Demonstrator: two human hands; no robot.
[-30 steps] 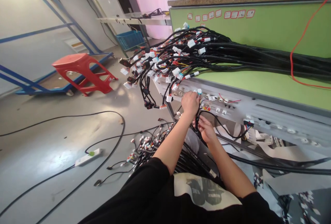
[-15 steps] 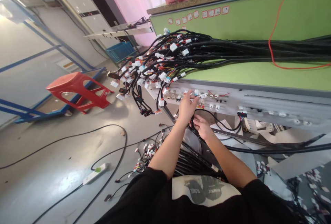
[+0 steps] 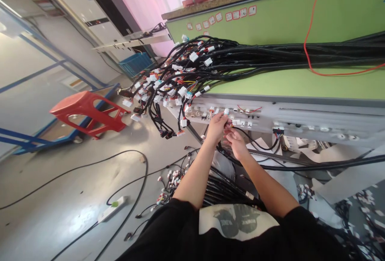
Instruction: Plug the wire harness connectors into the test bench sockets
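Note:
My left hand (image 3: 217, 127) is closed at the front edge of the board, thumb and fingers pinched at the end of a white connector (image 3: 236, 122). Just below and to the right, my right hand (image 3: 236, 143) has its fingers curled in close to the left fingertips; what lies between them is too small to make out. A black cable (image 3: 255, 145) runs from beside the hands to a black connector (image 3: 278, 131) plugged into the pale fixture rail (image 3: 264, 122). White sockets (image 3: 247, 124) line the rail around the hands.
A thick bundle of black wire harnesses (image 3: 264, 54) with many white connectors lies on the green board (image 3: 279, 86). A red wire (image 3: 306, 52) crosses it. More harnesses (image 3: 216, 188) hang below the rail. A red stool (image 3: 90, 112) and a power strip (image 3: 112, 209) are on the floor.
My left hand has come down and closer to my right hand, and the white connector beside its fingers is lower. My right hand has risen slightly. The view has shifted a little.

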